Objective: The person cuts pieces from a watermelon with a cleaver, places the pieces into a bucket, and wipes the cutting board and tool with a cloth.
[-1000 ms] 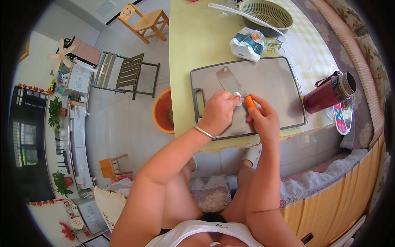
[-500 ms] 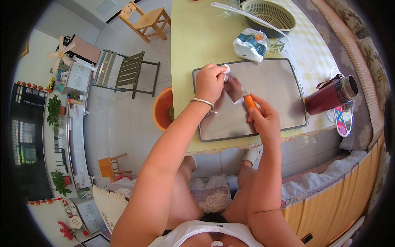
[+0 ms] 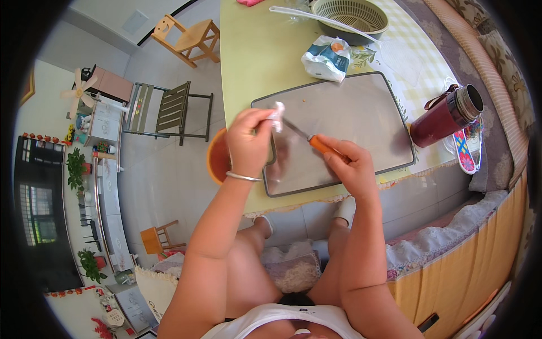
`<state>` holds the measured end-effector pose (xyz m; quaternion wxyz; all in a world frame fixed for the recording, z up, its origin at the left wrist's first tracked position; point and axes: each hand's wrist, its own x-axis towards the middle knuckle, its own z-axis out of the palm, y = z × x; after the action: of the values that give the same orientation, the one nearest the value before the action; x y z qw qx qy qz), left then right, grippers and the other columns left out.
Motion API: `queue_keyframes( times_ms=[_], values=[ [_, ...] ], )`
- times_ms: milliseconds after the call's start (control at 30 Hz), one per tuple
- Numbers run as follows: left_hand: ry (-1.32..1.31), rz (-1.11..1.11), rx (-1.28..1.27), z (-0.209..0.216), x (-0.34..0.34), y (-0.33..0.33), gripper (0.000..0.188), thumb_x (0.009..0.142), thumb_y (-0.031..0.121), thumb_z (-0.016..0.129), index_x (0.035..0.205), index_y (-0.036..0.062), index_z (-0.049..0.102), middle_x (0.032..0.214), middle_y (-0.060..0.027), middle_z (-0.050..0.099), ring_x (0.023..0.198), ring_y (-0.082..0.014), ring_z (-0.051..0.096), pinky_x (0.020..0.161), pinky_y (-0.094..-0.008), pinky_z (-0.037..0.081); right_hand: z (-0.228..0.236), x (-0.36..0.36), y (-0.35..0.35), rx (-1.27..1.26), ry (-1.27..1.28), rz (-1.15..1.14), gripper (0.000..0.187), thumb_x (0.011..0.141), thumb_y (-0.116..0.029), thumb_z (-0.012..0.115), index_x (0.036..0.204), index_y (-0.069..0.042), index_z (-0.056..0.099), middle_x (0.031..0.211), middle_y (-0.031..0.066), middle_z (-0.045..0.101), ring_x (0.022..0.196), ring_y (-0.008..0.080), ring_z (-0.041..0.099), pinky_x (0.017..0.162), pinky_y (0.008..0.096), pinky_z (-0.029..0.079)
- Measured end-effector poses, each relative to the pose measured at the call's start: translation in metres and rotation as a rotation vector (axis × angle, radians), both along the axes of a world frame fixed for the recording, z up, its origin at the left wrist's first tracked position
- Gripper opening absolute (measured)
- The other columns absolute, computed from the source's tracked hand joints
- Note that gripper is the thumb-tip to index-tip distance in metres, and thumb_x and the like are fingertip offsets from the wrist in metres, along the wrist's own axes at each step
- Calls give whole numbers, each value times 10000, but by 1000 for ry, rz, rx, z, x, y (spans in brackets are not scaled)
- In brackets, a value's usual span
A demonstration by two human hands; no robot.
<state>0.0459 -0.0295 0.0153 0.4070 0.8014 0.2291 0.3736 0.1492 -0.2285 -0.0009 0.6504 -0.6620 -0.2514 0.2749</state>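
My right hand (image 3: 357, 164) is closed round the orange handle of a knife (image 3: 296, 129). Its blade points left and is seen nearly edge-on, above a grey rectangular metal board (image 3: 344, 121) with a dark rim. A crumpled white tissue (image 3: 278, 116) is pinched in the fingers of my left hand (image 3: 248, 141), close to the blade's tip. Whether the tissue touches the blade, I cannot tell. A small orange crumb (image 3: 304, 100) lies on the far part of the board.
Beyond the board are a tissue pack (image 3: 327, 59) and a colander in a bowl (image 3: 353, 17) with a white stick-like utensil across it. A dark red thermos (image 3: 443, 117) is at the right. An orange bin (image 3: 217, 155) stands on the floor left of the table (image 3: 243, 62).
My left hand has moved left and down with the tissue. The knife has turned from showing its broad blade to nearly edge-on, and my right hand has shifted slightly left. The view has shifted too.
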Motion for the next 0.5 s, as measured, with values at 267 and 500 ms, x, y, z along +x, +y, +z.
queue_keyframes(
  times_ms=[267,500],
  values=[
    [147,-76,155,27,-4,-13,186,801,-36,650,965,28,711,902,-88,646,810,-199,635,737,-300,518,1,-6,9,-13,-488,8,357,757,62,637,1029,-140,751,729,72,584,636,219,547,600,320,460],
    [264,-231,495,-21,11,-20,62,840,47,638,858,36,696,777,-105,595,719,-286,588,653,-383,489,1,-7,7,-192,-411,21,378,750,35,629,1068,-140,735,734,99,581,640,266,562,615,356,472]
  ],
)
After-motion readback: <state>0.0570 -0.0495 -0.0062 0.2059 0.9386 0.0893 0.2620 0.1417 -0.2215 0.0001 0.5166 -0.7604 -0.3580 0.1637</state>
